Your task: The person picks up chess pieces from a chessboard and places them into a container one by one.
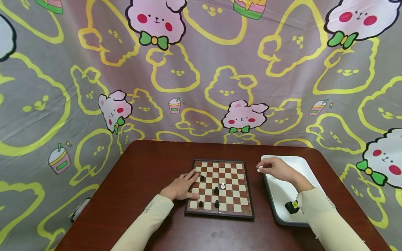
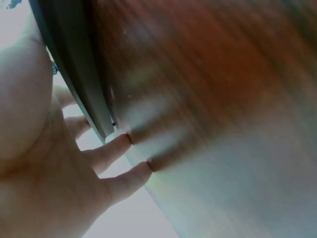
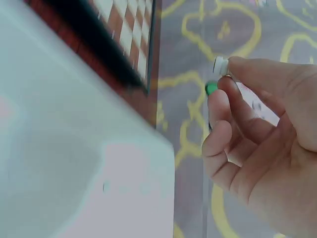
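A folding chessboard [image 1: 232,195] lies flat on the table, bearing a white chess piece [image 1: 222,186] and several black ones, among them a black chess piece [image 1: 216,190] near the fold. My left hand [image 1: 180,186] rests at the board's left edge, fingers spread; in the left wrist view two fingertips [image 2: 143,171] touch the tabletop beside the dark board rim [image 2: 74,64]. Above the tray's near-left rim my right hand [image 1: 276,169] pinches a white chess piece [image 3: 221,66] between thumb and index finger, its base showing.
A white tray [image 1: 293,162] with a dark outer wall stands right of the board on the brown table [image 1: 150,160]. The black wrist camera [image 1: 291,207] shows on the right sleeve, over the tray. Patterned cloth [image 1: 201,87] hangs behind and at both sides.
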`<state>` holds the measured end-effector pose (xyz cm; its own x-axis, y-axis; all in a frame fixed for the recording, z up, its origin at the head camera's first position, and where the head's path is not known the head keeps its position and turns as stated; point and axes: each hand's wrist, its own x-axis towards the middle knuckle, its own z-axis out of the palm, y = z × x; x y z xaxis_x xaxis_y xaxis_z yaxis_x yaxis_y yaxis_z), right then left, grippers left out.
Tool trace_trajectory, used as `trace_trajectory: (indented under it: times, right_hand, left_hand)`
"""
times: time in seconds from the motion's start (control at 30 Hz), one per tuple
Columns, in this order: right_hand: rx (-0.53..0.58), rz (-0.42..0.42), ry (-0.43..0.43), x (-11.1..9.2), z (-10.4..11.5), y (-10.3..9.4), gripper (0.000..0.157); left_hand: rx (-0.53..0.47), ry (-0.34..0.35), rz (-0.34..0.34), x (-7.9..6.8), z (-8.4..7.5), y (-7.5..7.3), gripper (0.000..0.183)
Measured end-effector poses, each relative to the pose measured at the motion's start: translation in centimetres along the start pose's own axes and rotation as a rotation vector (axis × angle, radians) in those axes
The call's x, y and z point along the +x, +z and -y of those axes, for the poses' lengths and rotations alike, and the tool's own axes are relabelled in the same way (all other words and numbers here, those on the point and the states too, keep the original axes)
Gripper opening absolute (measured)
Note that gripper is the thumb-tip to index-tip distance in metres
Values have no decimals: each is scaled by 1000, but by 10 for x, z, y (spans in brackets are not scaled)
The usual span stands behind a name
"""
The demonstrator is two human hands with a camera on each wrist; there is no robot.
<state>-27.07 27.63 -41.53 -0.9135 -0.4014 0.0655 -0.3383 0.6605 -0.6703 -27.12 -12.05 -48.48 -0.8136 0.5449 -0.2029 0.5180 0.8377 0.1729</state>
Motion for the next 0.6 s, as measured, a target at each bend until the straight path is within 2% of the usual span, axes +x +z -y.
trace_trajectory:
  times: [0.2,0.43,0.6]
  right_hand:
    - [-36,-3,13,-16,-27,-19,13]
    - [-128,-5,54,-28,-47,-34,13]
    - [-111,27,113,-33,-58,-40,16]
  left_hand:
    - [13,4,-3,0,0,1,93]
    - [18,-1,-3,0,0,-1,93]
    - [16,1,4,0,0,-1,93]
